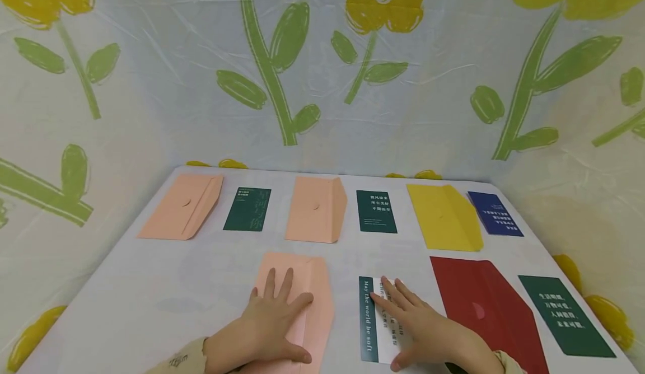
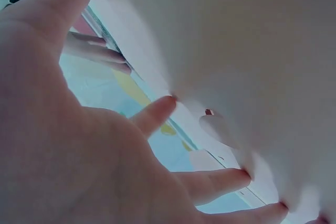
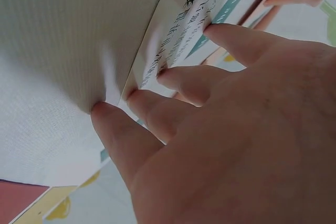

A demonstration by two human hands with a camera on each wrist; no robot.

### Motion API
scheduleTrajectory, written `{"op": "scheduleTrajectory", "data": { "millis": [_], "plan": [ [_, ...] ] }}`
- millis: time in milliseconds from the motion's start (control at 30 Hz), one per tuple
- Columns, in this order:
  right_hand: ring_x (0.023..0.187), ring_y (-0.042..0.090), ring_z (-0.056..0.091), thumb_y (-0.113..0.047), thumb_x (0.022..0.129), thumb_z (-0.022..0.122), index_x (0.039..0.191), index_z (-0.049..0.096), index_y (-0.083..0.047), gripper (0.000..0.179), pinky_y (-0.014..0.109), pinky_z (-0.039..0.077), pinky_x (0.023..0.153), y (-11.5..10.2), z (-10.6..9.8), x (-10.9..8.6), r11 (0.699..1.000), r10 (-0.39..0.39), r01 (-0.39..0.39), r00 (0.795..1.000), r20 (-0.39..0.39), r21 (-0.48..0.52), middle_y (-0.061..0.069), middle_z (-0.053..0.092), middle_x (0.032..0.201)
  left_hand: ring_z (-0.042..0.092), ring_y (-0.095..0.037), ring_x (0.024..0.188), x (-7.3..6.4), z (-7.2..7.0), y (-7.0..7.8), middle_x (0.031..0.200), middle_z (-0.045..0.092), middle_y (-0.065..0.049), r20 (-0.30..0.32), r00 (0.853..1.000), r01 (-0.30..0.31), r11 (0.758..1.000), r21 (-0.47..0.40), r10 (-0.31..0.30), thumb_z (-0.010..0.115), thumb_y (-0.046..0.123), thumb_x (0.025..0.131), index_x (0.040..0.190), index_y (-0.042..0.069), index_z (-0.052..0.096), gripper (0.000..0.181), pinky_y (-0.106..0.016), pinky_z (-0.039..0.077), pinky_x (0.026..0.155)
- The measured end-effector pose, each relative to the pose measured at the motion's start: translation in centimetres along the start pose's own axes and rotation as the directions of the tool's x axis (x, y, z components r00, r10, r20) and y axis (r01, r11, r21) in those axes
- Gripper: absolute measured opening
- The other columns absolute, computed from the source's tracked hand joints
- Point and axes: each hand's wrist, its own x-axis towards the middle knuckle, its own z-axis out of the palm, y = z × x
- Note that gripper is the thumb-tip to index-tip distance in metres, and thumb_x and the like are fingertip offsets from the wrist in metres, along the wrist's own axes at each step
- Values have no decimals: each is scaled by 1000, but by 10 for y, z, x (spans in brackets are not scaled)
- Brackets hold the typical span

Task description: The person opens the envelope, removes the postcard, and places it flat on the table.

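Note:
My left hand (image 1: 272, 325) rests with spread fingers on a pink envelope (image 1: 316, 284) at the front of the table. In the left wrist view its fingertips touch the envelope's surface (image 2: 252, 40). To the right, my right hand (image 1: 423, 329) lies over a white card with a green band (image 1: 369, 318), printed "May the world be soft". The right wrist view shows some fingertips on the card's printed part (image 3: 184, 19) and one on the white tabletop beside it. Part of the card is hidden under the hand.
Behind are two pink envelopes (image 1: 182, 206) (image 1: 309, 209), two dark green cards (image 1: 247, 209) (image 1: 377, 211), a yellow envelope (image 1: 443, 217) and a blue card (image 1: 495, 213). At right lie a red envelope (image 1: 486, 301) and a green card (image 1: 566, 315). A flowered cloth (image 1: 191, 83) hangs around the table.

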Motion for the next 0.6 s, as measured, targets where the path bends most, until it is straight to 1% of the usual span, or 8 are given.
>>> {"op": "scheduleTrajectory", "data": {
  "millis": [100,200,333,433,600],
  "plan": [
    [150,40,8,-54,58,88,156,30,-37,116,72,37,94,0,0,0,1000,2,-2,1000,10,10,1,9,166,13,-61,139,-4,0,0,160,15,-27,15,1000,1,1000,-25,-1,66,81,68,150,39,38,97,-78,32,92],
    [150,40,7,-53,59,89,156,29,-38,115,71,39,93,0,0,0,1000,5,-5,1000,22,24,1,8,167,10,-63,139,-7,-1,0,160,13,-27,24,1000,-4,1000,-23,4,64,82,69,151,44,35,95,-77,25,99],
    [150,40,5,-52,60,88,157,28,-39,115,69,42,91,1,0,0,999,4,-5,999,33,35,0,5,167,9,-62,140,-10,-1,-2,160,13,-27,17,1000,-13,1000,-20,13,64,81,70,151,45,36,93,-74,18,106],
    [150,41,4,-52,61,88,156,28,-40,113,68,43,90,1,0,0,999,-5,4,999,35,42,0,5,167,7,-61,141,-13,-2,-4,161,12,-26,9,1000,-12,999,-33,13,65,80,70,151,44,36,93,-73,19,106],
    [150,41,3,-52,62,87,156,29,-41,110,67,47,86,0,2,0,999,-23,21,999,43,47,-1,5,167,5,-60,142,-17,-2,-8,161,11,-26,-7,1000,-18,997,-70,17,66,78,71,151,43,37,93,-74,23,104]
  ]
}}
